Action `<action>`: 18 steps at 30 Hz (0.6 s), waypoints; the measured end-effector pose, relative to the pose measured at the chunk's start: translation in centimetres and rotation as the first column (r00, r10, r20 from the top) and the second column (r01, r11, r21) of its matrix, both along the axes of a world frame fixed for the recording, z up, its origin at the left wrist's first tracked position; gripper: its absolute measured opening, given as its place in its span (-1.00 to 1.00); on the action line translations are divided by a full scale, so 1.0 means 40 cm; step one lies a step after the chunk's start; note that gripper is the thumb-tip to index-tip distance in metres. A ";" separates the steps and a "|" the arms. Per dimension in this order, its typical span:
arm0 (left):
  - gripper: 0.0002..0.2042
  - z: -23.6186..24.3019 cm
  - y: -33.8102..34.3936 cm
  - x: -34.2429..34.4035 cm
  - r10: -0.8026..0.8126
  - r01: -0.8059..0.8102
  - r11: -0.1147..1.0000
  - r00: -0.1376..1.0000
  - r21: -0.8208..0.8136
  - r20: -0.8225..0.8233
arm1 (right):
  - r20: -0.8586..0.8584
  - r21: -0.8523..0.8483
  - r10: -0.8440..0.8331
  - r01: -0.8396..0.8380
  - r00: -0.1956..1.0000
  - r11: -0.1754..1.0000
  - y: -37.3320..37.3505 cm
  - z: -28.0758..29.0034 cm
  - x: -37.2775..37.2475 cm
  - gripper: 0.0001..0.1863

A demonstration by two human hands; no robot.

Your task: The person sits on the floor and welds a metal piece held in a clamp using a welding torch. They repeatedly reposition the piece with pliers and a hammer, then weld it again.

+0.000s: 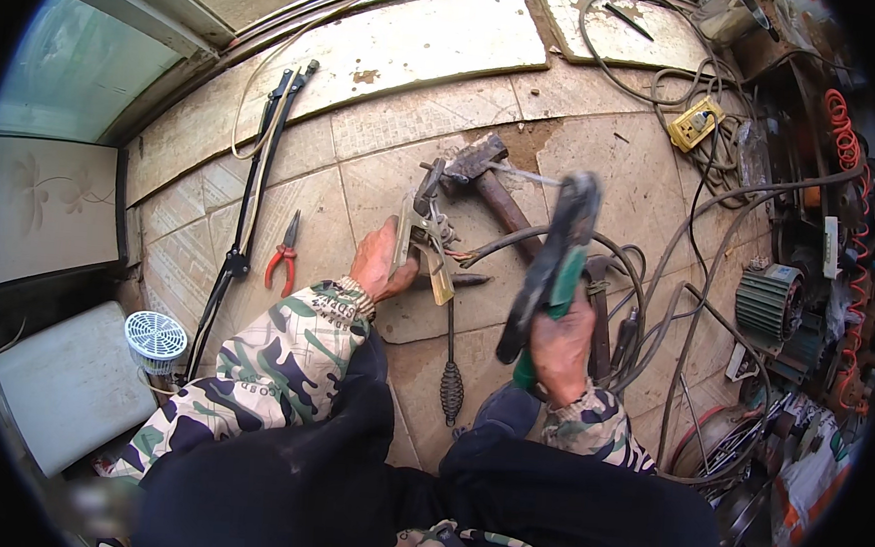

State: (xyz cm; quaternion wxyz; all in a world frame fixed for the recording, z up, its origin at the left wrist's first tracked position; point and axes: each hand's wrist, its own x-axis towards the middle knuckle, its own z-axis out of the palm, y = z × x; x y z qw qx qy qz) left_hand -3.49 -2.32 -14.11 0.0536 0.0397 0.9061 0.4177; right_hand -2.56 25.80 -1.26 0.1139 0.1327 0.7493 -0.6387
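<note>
My left hand [382, 261] is closed around a worn metal earth clamp [438, 274], with copper strands and a cable at its side. The clamp's upper end is beside the head of a sledgehammer [476, 160] lying on the tiles. In my right hand [561, 347] is a green-and-black welding electrode holder [565, 251], smeared by motion. From its upper end a thin pale rod points left towards the hammer head; whether they touch, I cannot tell. A chipping hammer with a coiled-spring handle [451, 395] lies between my feet.
Red-handled pliers [282, 268] and long black folded rods [253, 177] lie left. A second hammer [598, 313] rests beyond my right hand. Cables loop around a yellow socket box [696, 125]. A finned green motor [766, 302] and clutter line the right side; a white basket [156, 341] stands left.
</note>
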 end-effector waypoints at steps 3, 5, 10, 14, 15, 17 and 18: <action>-0.58 -0.004 -0.011 0.006 0.051 -0.047 0.997 0.997 -0.063 0.059 | -0.138 0.009 0.011 -0.010 0.990 1.000 0.086 -0.033 -0.076 -0.86; -0.58 -0.012 -0.010 -0.001 0.037 -0.037 0.999 0.998 -0.001 0.051 | 0.084 0.028 -0.058 0.056 0.995 0.998 0.188 -0.089 -0.156 -0.83; -0.54 -0.009 -0.003 -0.004 0.008 -0.009 1.000 0.998 0.008 0.063 | 0.305 -0.109 -0.092 0.130 0.948 0.985 0.356 -0.108 -0.322 -0.68; -0.51 -0.027 -0.009 0.019 0.012 -0.018 0.999 0.986 -0.034 -0.169 | 0.264 -0.045 -0.135 0.152 0.955 0.987 0.439 -0.155 -0.369 -0.49; -0.51 -0.029 -0.010 0.030 0.001 -0.033 0.996 0.934 -0.083 -0.357 | 0.252 -0.038 -0.159 0.174 0.955 0.984 0.451 -0.174 -0.363 -0.47; -0.53 -0.034 -0.020 0.003 -0.013 0.012 1.000 1.000 0.007 0.006 | 0.220 0.016 -0.239 0.241 0.946 0.970 0.471 -0.170 -0.340 -0.56; -0.54 -0.036 -0.010 -0.008 0.000 -0.001 1.000 1.000 0.031 0.030 | 0.196 0.058 -0.288 0.282 0.937 0.958 0.529 -0.188 -0.323 -0.59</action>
